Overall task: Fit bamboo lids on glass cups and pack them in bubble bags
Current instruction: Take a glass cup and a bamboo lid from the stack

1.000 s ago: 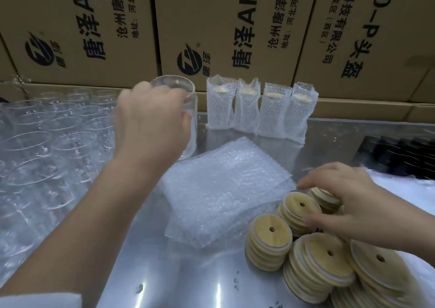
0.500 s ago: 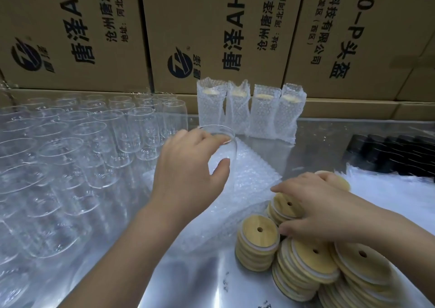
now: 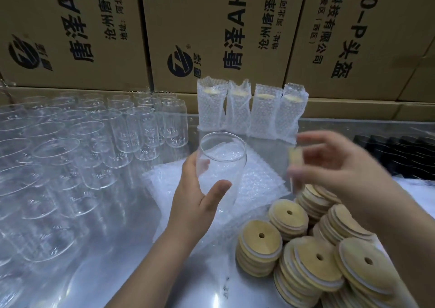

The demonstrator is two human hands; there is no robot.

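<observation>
Cardboard boxes point(image 3: 211, 25) with dark printed lettering are lining the back of the shiny metal desk point(image 3: 141, 272). I am taking the flat pile of bubble bags point(image 3: 261, 175) in the middle of the desk as my landmark. My left grip point(image 3: 193, 208) is wrapping around one glass cup point(image 3: 226, 157), thumb curling across the near side and fingers showing through the glass on the far side. It is holding the cup upright, mouth open, above the near left part of the pile.

My right grip point(image 3: 341, 173) is hovering over the pile's right edge. It is blurred, but thumb and fingers are pinching a bamboo lid point(image 3: 295, 158) on its edge, just right of the cup and not touching it.

Left of the pile, many empty cups point(image 3: 98, 142) are standing in rows. Behind it, four bagged cups point(image 3: 237, 109) with lids on are standing side by side against the boxes. Near and right of it, stacks of lids point(image 3: 259, 244) are leaning together. Far right, some dark ribbed things point(image 3: 404, 154) are lying, too dim to identify.
</observation>
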